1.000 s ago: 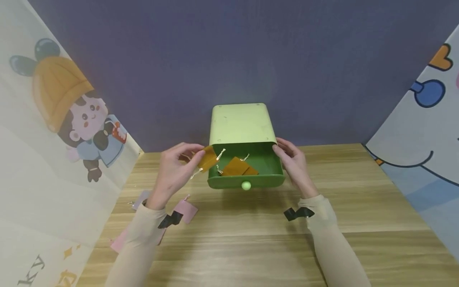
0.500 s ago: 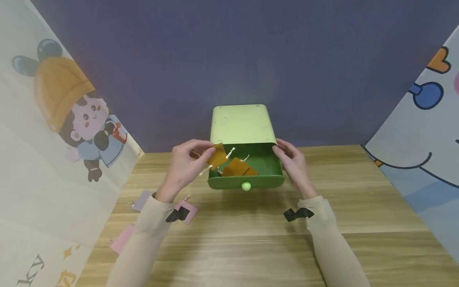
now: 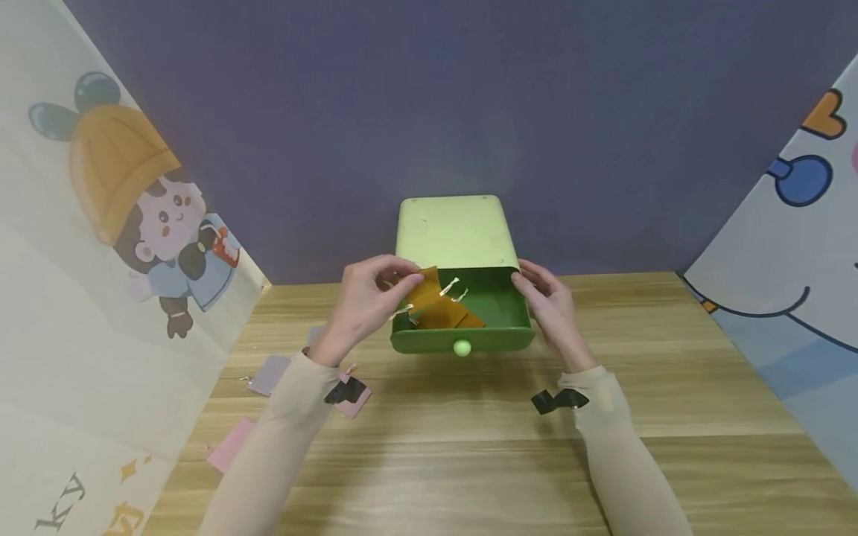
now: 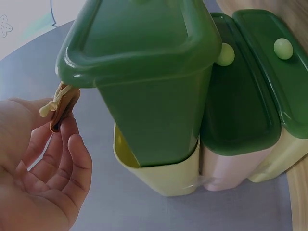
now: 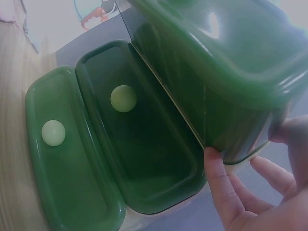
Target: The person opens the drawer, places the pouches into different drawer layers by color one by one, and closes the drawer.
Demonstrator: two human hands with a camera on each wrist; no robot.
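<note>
A pale green cabinet (image 3: 457,231) stands at the back of the wooden table, and its top dark green drawer (image 3: 499,339) is pulled out. A brown drawstring pouch (image 3: 459,318) lies inside the drawer. My left hand (image 3: 369,301) pinches a second brown pouch (image 3: 425,290) by its top, just above the drawer's left part. The left wrist view shows that pouch (image 4: 62,108) between my fingertips beside the drawer (image 4: 144,82). My right hand (image 3: 546,301) grips the drawer's right side near the cabinet, its fingers (image 5: 216,183) curled under the drawer (image 5: 226,72).
Pink and lilac pouches (image 3: 269,372) (image 3: 231,447) lie on the table (image 3: 469,461) at the left, one pink pouch (image 3: 353,398) under my left forearm. Two lower drawers with pale knobs (image 5: 123,98) (image 5: 53,133) are closed. Cartoon-printed panels stand left and right, with a purple wall behind.
My left hand has carried the brown pouch to the right, from beside the drawer's left edge to above its inside. The right hand has stayed on the drawer.
</note>
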